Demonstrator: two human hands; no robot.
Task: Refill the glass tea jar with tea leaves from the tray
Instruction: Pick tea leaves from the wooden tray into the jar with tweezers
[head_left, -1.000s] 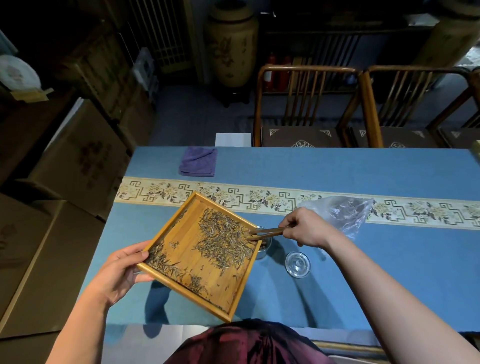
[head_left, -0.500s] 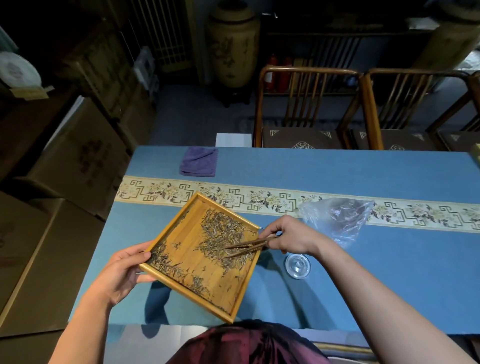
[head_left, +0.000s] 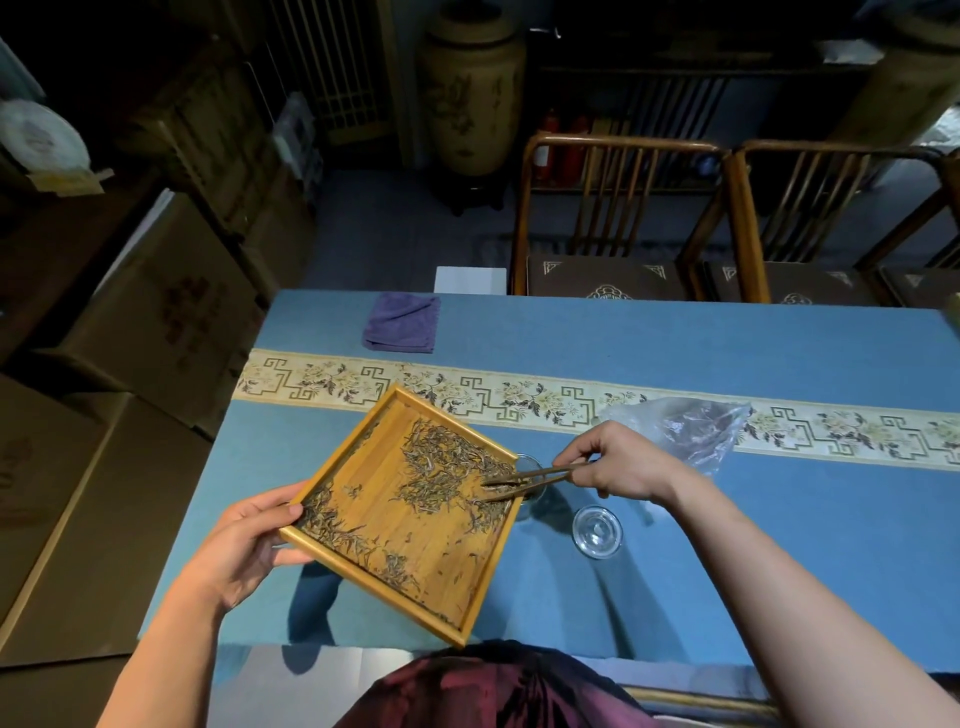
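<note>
head view. my left hand (head_left: 244, 545) is closed on the left corner of the bamboo tea tray (head_left: 363, 519), thumb on the rim and the other fingers underneath, holding it lifted and tilted above the near-left part of the table (head_left: 675, 353). my right hand (head_left: 618, 462) is pinched shut on a pair of wooden tea tongs (head_left: 524, 480), whose tips stand slightly apart among the tea leaves (head_left: 441, 467) by the tray's right corner. that corner overlaps the rim of the glass tea jar (head_left: 535, 475), which stands on the table mostly hidden behind the tray. the glass lid (head_left: 597, 531) lies on the table just to the right of the jar; a clear plastic bag (head_left: 691, 431) lies beyond my right wrist and a folded purple cloth (head_left: 401, 328) near the far left edge.

handling, as i judge it: the leaves are dry, light and brittle, so they slide and scatter readily; sweep them gently toward the low corner, no squeezing. the tray is stiff and light; a 1-handed corner grip serves. the jar and lid are fragile and smooth; steady the jar by its wall.
</note>
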